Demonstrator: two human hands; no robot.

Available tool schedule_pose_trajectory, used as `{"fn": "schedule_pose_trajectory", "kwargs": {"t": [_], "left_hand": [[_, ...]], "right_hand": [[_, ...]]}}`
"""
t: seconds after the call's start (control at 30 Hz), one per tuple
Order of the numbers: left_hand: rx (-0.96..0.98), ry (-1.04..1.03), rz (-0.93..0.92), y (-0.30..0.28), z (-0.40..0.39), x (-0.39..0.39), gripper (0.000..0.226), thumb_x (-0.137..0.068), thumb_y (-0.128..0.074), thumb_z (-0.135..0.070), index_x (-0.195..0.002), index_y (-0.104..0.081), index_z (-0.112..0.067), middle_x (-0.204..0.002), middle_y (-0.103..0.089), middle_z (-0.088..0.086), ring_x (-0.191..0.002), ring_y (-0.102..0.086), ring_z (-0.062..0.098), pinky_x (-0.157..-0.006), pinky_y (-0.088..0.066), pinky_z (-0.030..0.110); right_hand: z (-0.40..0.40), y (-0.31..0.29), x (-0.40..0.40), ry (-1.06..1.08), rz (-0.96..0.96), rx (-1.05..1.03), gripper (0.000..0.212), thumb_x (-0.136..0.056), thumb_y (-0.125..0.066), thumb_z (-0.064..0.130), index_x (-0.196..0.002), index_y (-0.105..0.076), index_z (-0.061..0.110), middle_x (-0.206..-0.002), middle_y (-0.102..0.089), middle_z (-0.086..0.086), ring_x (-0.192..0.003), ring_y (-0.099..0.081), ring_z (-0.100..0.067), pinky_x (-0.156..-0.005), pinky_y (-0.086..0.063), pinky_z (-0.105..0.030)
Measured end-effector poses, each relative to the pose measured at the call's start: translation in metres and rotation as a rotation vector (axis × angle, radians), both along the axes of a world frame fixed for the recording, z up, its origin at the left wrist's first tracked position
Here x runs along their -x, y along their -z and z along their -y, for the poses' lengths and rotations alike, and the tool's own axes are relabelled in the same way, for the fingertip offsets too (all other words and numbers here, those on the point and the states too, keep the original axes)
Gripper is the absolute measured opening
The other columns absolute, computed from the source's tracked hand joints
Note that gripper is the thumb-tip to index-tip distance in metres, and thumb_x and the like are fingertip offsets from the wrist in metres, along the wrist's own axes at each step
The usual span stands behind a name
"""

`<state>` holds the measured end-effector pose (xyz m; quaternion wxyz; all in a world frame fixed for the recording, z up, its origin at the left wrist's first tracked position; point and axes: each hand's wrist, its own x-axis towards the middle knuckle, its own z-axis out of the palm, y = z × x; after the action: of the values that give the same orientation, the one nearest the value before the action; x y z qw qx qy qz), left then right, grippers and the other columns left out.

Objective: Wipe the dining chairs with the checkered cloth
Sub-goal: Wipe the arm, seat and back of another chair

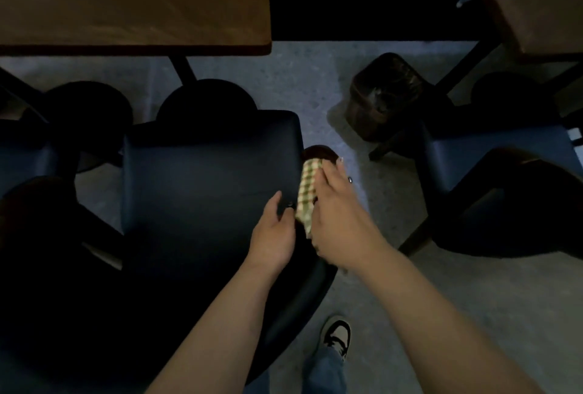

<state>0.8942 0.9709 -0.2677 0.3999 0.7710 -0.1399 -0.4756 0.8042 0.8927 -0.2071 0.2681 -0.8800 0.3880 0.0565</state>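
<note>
A dark blue padded dining chair stands right below me, its seat filling the middle of the view. The checkered cloth, green, red and cream, lies along the chair's right armrest. My right hand presses down on the cloth with the fingers stretched forward. My left hand grips the right edge of the seat beside the cloth, thumb on top and fingertips curled over the edge.
A brown wooden table stands beyond the chair. More dark chairs sit at the left and right. A small dark bin stands on the grey floor. A second table is at upper right. My shoe shows below.
</note>
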Motion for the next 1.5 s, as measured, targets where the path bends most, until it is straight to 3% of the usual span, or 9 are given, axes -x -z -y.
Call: {"fn": "schedule_pose_trajectory", "kwargs": {"t": [0.3,0.57,0.77,0.9,0.97,1.1,1.23,1.4,1.5], "left_hand": [[-0.034,0.124,0.020,-0.004,0.004,0.002,0.045,-0.099,-0.042,-0.035,-0.144,-0.044,-0.032,-0.146,-0.047,-0.006,-0.132,-0.043,0.013,-0.105,-0.032,0.024],[-0.008,-0.009,-0.066,-0.007,0.001,0.002,0.031,-0.094,-0.050,-0.029,-0.122,-0.065,-0.026,-0.116,-0.068,-0.008,-0.102,-0.061,0.004,-0.080,-0.045,0.019],[-0.083,-0.037,-0.075,-0.004,0.004,0.003,0.034,-0.094,-0.054,-0.025,-0.127,-0.062,-0.022,-0.121,-0.066,-0.004,-0.111,-0.060,0.013,-0.104,-0.044,0.034],[-0.083,-0.044,-0.101,-0.002,0.004,0.003,0.036,-0.095,-0.055,-0.027,-0.131,-0.058,-0.026,-0.120,-0.062,-0.012,-0.109,-0.057,0.005,-0.096,-0.041,0.021],[-0.064,-0.033,-0.092,-0.003,0.004,0.004,0.038,-0.096,-0.054,-0.027,-0.133,-0.056,-0.026,-0.121,-0.061,-0.013,-0.108,-0.055,0.002,-0.093,-0.038,0.018],[0.002,-0.043,-0.023,-0.009,0.017,0.008,0.040,-0.098,-0.048,-0.030,-0.138,-0.051,-0.028,-0.109,-0.056,-0.025,-0.107,-0.051,-0.001,-0.091,-0.034,0.017],[0.011,-0.049,-0.004,-0.022,0.067,0.011,0.046,-0.100,-0.039,-0.039,-0.144,-0.041,-0.025,-0.132,-0.055,-0.007,-0.119,-0.052,0.014,-0.103,-0.040,0.031],[-0.212,-0.070,0.046,-0.025,0.123,0.011,0.056,-0.101,-0.030,-0.044,-0.142,-0.032,-0.005,-0.134,-0.050,0.015,-0.115,-0.053,0.032,-0.098,-0.045,0.043],[-0.243,-0.011,0.156,-0.023,0.126,0.013,0.059,-0.101,-0.029,-0.044,-0.144,-0.033,-0.003,-0.141,-0.047,0.016,-0.124,-0.050,0.032,-0.104,-0.041,0.042]], "right_hand": [[0.082,0.025,-0.060,0.055,-0.201,-0.041,0.028,-0.094,-0.041,0.016,-0.106,-0.062,0.004,-0.116,-0.059,-0.017,-0.111,-0.051,-0.035,-0.095,-0.042,-0.039],[0.018,0.011,-0.001,-0.099,0.015,-0.010,0.058,-0.096,-0.038,0.025,-0.149,-0.026,0.007,-0.159,-0.013,0.003,-0.147,0.008,-0.023,-0.116,-0.002,-0.030],[0.063,0.032,-0.042,0.002,-0.186,-0.014,0.055,-0.095,-0.037,0.026,-0.144,-0.032,0.001,-0.157,-0.019,-0.009,-0.146,0.002,-0.033,-0.119,-0.005,-0.046],[0.095,0.042,-0.069,0.148,-0.263,-0.084,0.031,-0.092,-0.042,0.024,-0.110,-0.061,0.007,-0.114,-0.058,-0.015,-0.112,-0.051,-0.033,-0.091,-0.042,-0.040],[0.107,0.045,-0.074,0.183,-0.236,-0.180,0.024,-0.093,-0.042,0.019,-0.101,-0.062,0.010,-0.084,-0.055,-0.008,-0.089,-0.052,-0.027,-0.075,-0.039,-0.032],[0.126,0.059,-0.060,0.576,0.086,-0.611,0.034,-0.097,-0.047,0.022,-0.063,-0.046,0.015,-0.054,-0.043,-0.001,-0.062,-0.045,-0.020,-0.054,-0.035,-0.023],[0.103,0.079,-0.030,0.968,0.624,-1.122,0.039,-0.099,-0.044,0.041,-0.072,-0.057,0.015,-0.051,-0.062,0.000,-0.045,-0.061,-0.014,-0.041,-0.042,-0.016],[0.074,0.087,-0.011,0.986,0.788,-1.059,0.035,-0.094,-0.047,0.042,-0.085,-0.071,0.017,-0.069,-0.072,0.001,-0.061,-0.069,-0.009,-0.048,-0.049,-0.019],[0.074,0.086,-0.012,0.945,0.856,-0.952,0.031,-0.090,-0.051,0.037,-0.111,-0.069,0.024,-0.099,-0.073,0.002,-0.088,-0.069,-0.009,-0.069,-0.053,-0.022]]}}
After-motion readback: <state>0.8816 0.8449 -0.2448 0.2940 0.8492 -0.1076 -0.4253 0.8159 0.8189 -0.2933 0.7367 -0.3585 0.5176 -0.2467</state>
